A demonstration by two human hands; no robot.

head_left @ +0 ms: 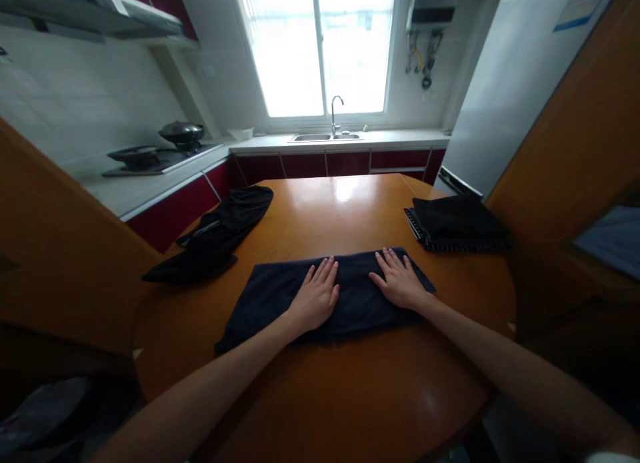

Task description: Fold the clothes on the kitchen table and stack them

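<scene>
A dark navy folded garment (280, 296) lies flat on the wooden table (340, 396), forming a long strip from left to right. My left hand (317, 295) rests palm down on its middle, fingers stretched out and pointing away from me. Toward the strip's right end, my right hand (397, 280) also lies flat on the cloth with its fingers spread. Neither hand grips the fabric. What kind of garment it is, I cannot tell from the folds.
A crumpled black garment (225, 226) lies at the table's left edge. A neat stack of folded dark clothes (457, 223) sits at the right. Beyond the table are a counter with a sink (325, 137), a stove with pans (183, 133) and a fridge (515, 83).
</scene>
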